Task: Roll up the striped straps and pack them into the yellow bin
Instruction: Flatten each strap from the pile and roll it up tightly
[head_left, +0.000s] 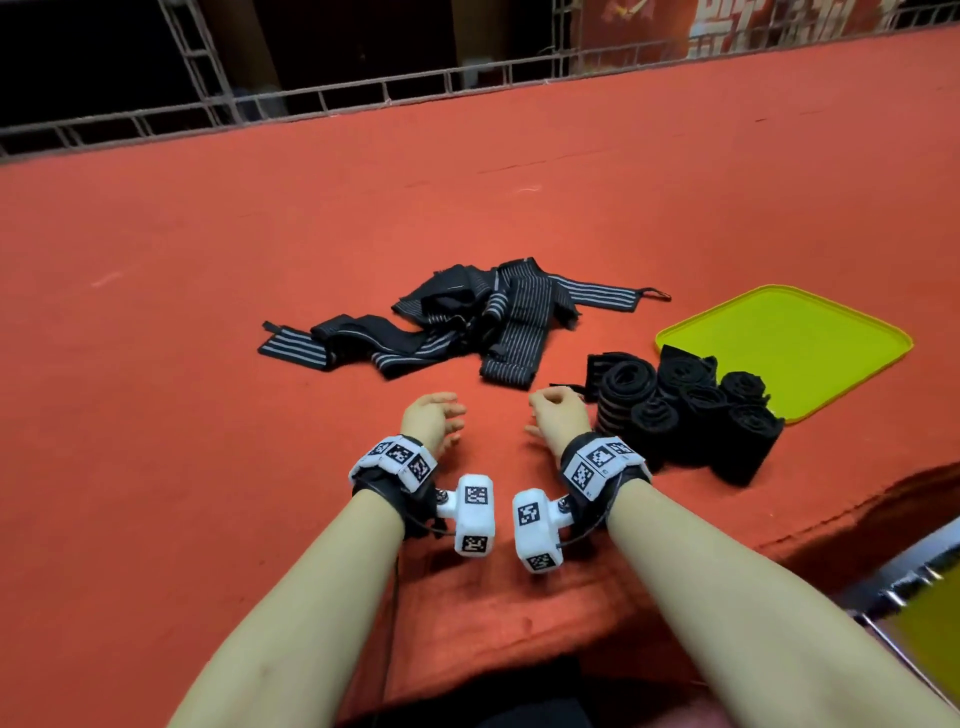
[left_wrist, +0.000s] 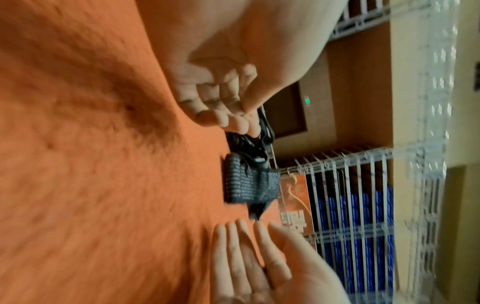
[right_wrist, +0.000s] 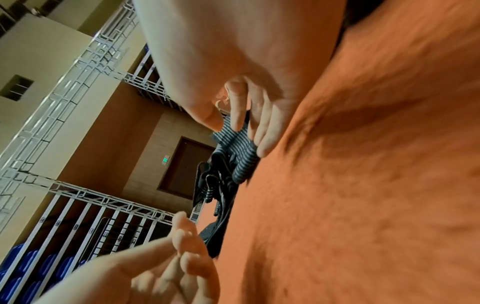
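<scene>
A tangled pile of unrolled black straps with grey stripes (head_left: 467, 317) lies mid-table, also seen in the wrist views (left_wrist: 246, 181) (right_wrist: 233, 160). Several rolled straps (head_left: 685, 410) stand in a cluster at the near corner of the flat yellow bin (head_left: 810, 332), some overlapping its rim. My left hand (head_left: 449, 421) (left_wrist: 228, 111) hovers just short of the pile, fingers loosely curled and holding nothing. My right hand (head_left: 540, 415) (right_wrist: 249, 119) faces it a hand's width away, left of the rolls, fingers relaxed and empty.
A red cloth (head_left: 208, 260) covers the whole table. A metal truss rail (head_left: 311, 98) runs along the far edge. The table's front edge drops off at the lower right, where a metal frame and something yellow (head_left: 930, 623) sit below.
</scene>
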